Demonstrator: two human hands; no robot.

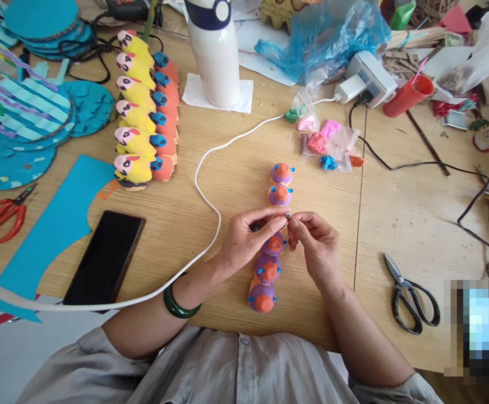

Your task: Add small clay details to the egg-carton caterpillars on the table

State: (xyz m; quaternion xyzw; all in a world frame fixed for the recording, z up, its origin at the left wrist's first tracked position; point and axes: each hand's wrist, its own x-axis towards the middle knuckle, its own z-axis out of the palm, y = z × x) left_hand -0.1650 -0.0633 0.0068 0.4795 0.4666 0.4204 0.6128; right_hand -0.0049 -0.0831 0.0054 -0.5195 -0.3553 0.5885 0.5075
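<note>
My left hand (250,230) is closed above a row of purple egg-carton cups (268,272) with orange tops and small blue side pieces. A dark lump of modelling clay (255,227) shows under its fingers. My right hand (315,241) meets it from the right, thumb and finger pinched. Between the fingertips of both hands is a tiny dark bit of clay (287,217), too small to see well. The row runs toward my body, and my hands hide part of its middle. Opened bags of coloured modelling clay (318,140) lie beyond my right hand.
Painted yellow and orange egg-carton rows (143,112) lie at the left back, beside a white bottle (215,56). A white cable (200,168) crosses the table. Black scissors (410,297) lie right; a phone (105,258), blue sheet (55,230) and red-handled pliers (3,216) lie left.
</note>
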